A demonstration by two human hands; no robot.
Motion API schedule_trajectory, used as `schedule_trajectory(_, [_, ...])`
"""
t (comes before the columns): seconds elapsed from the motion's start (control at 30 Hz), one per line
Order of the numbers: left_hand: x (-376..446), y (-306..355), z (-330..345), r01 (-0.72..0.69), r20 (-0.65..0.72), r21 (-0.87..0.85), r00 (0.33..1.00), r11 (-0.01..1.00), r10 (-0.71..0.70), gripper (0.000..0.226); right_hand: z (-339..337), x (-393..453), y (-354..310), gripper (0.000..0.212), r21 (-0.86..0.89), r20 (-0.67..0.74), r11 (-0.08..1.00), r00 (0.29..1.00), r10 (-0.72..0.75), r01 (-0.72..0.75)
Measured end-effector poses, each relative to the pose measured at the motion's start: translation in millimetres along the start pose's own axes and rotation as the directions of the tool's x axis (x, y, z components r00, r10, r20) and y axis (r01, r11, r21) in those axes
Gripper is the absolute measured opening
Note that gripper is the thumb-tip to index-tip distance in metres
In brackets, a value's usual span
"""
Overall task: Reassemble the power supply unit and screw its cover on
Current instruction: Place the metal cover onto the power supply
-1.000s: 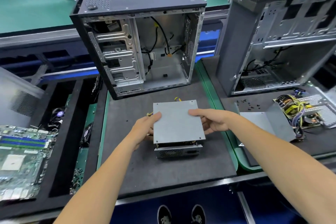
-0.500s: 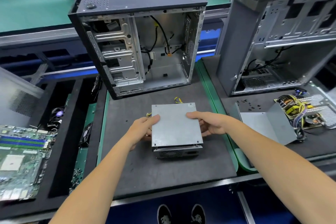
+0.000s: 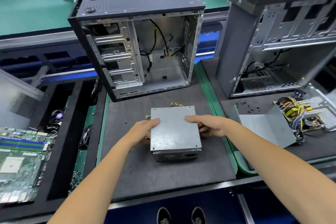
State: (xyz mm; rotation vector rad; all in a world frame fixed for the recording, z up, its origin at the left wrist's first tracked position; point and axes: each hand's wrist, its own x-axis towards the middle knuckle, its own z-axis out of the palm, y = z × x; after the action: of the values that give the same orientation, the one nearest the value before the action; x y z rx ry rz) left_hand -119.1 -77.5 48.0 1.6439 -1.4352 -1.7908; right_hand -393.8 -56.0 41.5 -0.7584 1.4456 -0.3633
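Note:
A grey metal power supply unit [image 3: 175, 132] sits on the dark foam mat [image 3: 163, 174] in the middle, its flat cover on top and a mesh vent facing me. My left hand [image 3: 143, 131] grips its left side, thumb over the cover's edge. My right hand [image 3: 209, 125] grips the right side, thumb on the cover and fingers curled beneath. Yellow wires [image 3: 177, 104] poke out behind the unit.
An open black PC case [image 3: 138, 42] stands behind the mat and a second open case [image 3: 276, 38] at right. Another opened power supply [image 3: 298, 116], a loose grey cover [image 3: 263, 129] and small screws [image 3: 247, 106] lie on the right mat. A motherboard [image 3: 20, 162] lies at left.
Both hands have turned the power supply unit square to me and slid it slightly left and nearer on the mat. The cover sits flatter on the box.

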Motion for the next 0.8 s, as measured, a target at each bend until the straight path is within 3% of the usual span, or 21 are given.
schedule_trajectory(0.13, [-0.9,2.5,-0.4,0.019,0.027,-0.055,0.999,0.998,-0.018,0.039,0.3,-0.2,-1.5,0.041,0.127,0.073,0.992,0.997,0.011,-0.020])
schedule_trajectory(0.27, [-1.1,4.7,0.1,0.025,0.040,-0.065,0.999,0.998,-0.023,0.040,1.3,1.0,-1.7,0.047,0.200,0.052,0.980,0.999,-0.004,-0.006])
schedule_trajectory(0.53, [-3.2,9.7,2.5,0.039,0.041,-0.028,0.998,0.999,-0.038,0.047,5.1,-3.4,2.1,0.052,0.233,0.053,0.973,0.999,-0.014,0.002])
schedule_trajectory(0.8, [-7.6,5.8,2.4,0.080,0.086,-0.039,0.993,0.996,-0.077,0.038,2.5,1.0,3.7,0.039,0.124,-0.002,0.992,1.000,-0.005,0.005])
